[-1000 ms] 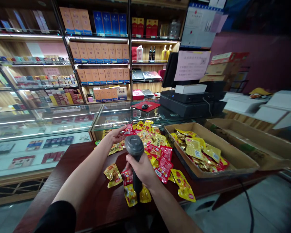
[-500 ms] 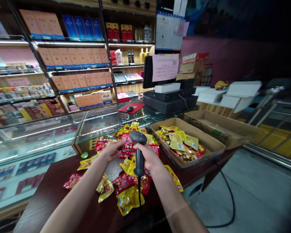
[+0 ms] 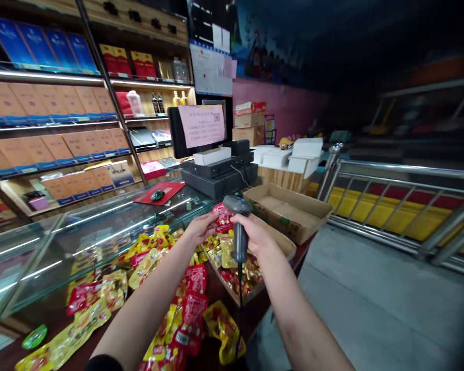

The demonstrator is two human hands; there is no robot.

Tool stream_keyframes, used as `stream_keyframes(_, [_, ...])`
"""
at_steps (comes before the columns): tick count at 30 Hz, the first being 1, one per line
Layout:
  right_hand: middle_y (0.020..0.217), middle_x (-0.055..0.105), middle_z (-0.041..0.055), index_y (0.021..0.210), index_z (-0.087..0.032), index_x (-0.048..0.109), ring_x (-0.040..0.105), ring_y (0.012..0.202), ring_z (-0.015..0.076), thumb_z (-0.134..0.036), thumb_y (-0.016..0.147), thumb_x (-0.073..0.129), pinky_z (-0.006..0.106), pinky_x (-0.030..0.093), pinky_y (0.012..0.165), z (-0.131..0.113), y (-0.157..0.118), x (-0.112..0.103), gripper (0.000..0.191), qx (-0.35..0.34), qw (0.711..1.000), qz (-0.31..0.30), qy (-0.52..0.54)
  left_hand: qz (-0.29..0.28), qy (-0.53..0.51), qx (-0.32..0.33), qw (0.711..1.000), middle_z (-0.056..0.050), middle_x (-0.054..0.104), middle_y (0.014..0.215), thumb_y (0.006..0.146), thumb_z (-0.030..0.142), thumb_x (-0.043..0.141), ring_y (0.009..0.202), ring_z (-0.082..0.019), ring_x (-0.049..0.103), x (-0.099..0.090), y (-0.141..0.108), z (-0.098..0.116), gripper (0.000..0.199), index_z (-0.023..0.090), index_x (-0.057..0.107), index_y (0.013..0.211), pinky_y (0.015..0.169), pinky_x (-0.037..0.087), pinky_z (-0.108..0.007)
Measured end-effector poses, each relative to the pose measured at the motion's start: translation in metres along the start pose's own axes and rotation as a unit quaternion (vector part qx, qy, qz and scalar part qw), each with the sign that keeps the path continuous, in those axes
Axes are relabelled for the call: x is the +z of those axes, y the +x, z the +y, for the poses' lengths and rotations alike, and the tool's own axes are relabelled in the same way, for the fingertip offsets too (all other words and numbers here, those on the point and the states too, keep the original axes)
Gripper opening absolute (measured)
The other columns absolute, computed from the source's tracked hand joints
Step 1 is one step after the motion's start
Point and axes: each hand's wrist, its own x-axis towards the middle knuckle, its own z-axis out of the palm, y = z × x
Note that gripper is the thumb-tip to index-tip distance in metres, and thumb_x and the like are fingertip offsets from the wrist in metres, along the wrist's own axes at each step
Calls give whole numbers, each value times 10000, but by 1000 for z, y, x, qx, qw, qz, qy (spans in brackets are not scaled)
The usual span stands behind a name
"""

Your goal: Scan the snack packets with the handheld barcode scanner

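A red snack packet (image 3: 223, 217) is pinched in my left hand (image 3: 203, 228), over the near-left part of a cardboard box holding yellow, gold and red packets. My right hand (image 3: 252, 234) is wrapped round the grip of a black barcode scanner (image 3: 239, 239), whose head is beside the red packet and whose cable hangs down. Below and left of my hands, many red and yellow packets (image 3: 193, 309) lie on the dark red table. The filled box (image 3: 282, 239) is partly hidden behind my right hand and the scanner.
An open cardboard box (image 3: 313, 208) stands behind the filled one. Further back are a monitor (image 3: 174, 131) with a pink paper, a mouse (image 3: 157, 195) on a red mat (image 3: 143, 198), and a glass counter (image 3: 62, 247). At right stands a metal railing (image 3: 390, 180).
The view has turned right. Both hands, with the red packet and the scanner, have moved from above the loose packets on the table to above the filled box.
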Motion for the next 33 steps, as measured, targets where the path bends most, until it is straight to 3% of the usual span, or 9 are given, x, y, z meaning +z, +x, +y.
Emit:
stream_keyframes(3, [584,607,-24,677,-147,642,514,563,100,-179,513,681,212,377,511,-11,19,-17,172,-21,999,37,5,7,24,-12,1000,-98,693,881,697,254,769,717,-153,659,10,25,-5,271,116,668,906,647,568,-278])
stream_keyframes(7, [808,702,28,797,-160,689,619,769,149,-170,541,675,218,473,630,-5,22,-19,257,-19,1000,17,15,35,40,-11,999,-112,687,930,634,253,812,784,-189,666,-16,17,-7,366,115,672,943,692,580,-349])
stream_keyframes(10, [956,706,51,890,-182,688,647,841,187,-190,594,663,256,524,660,9,7,0,297,26,998,-59,20,56,44,14,997,-126,680,1007,621,250,820,862,-211,665,-50,-23,0,395,124,681,969,704,580,-336])
stream_keyframes(15, [1057,689,74,904,-183,670,638,1022,246,-140,602,661,317,539,803,46,-45,54,304,120,967,-218,54,115,180,64,975,-106,689,1025,666,319,778,871,-205,660,-112,-134,1,411,149,694,1030,718,561,-289])
stream_keyframes(20, [1069,687,86,923,-170,662,663,986,251,-162,645,683,345,539,797,99,-107,88,280,210,915,-342,31,157,352,93,918,-88,709,939,703,354,727,818,-194,656,-158,-247,-47,398,170,692,1054,717,514,-258])
stream_keyframes(24, [1101,675,80,960,-183,653,662,984,250,-183,639,707,334,550,759,133,-144,97,325,220,905,-364,-2,170,465,93,864,-75,695,946,739,379,677,836,-204,637,-165,-308,-91,321,204,702,1008,709,478,-262])
stream_keyframes(28, [1059,679,64,927,-189,648,675,932,231,-186,644,703,315,558,711,150,-166,99,289,227,916,-330,3,128,589,67,795,-60,661,952,674,394,725,850,-213,603,-159,-327,-114,357,232,694,991,743,439,-283])
stream_keyframes(31, [1036,678,68,897,-176,642,681,892,217,-177,627,707,300,561,678,154,-172,100,278,220,924,-313,0,107,673,50,730,-91,629,1036,599,377,773,957,-262,568,-156,-322,-121,459,229,678,1023,808,405,-319])
stream_keyframes(33, [1018,682,75,877,-168,642,684,871,212,-185,623,707,298,564,668,155,-172,98,263,214,926,-310,-10,99,701,37,706,-113,627,1030,581,386,778,965,-290,560,-156,-317,-123,490,214,673,1028,801,394,-336])
